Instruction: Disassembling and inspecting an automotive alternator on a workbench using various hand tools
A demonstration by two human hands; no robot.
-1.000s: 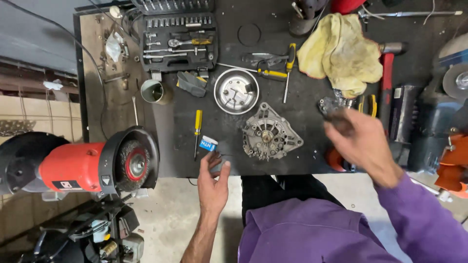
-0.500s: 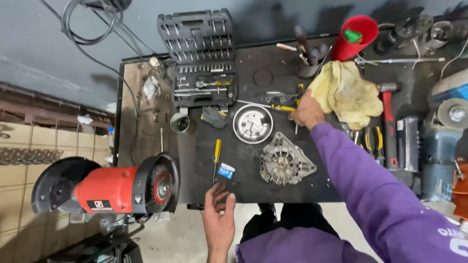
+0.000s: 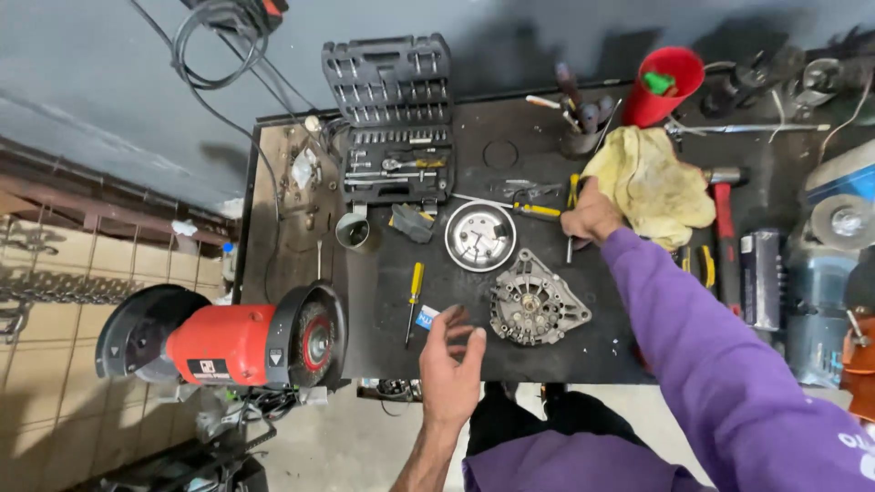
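Dark workbench (image 3: 638,337), right hand (image 3: 591,217) now gripping yellow-handled screwdriver (image 3: 571,211), left hand (image 3: 450,363) still open

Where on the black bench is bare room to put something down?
Free: the dark strip between the socket set case and the tool cup, and the corner right of the alternator housing. Crowded: around the round metal dish and right hand.
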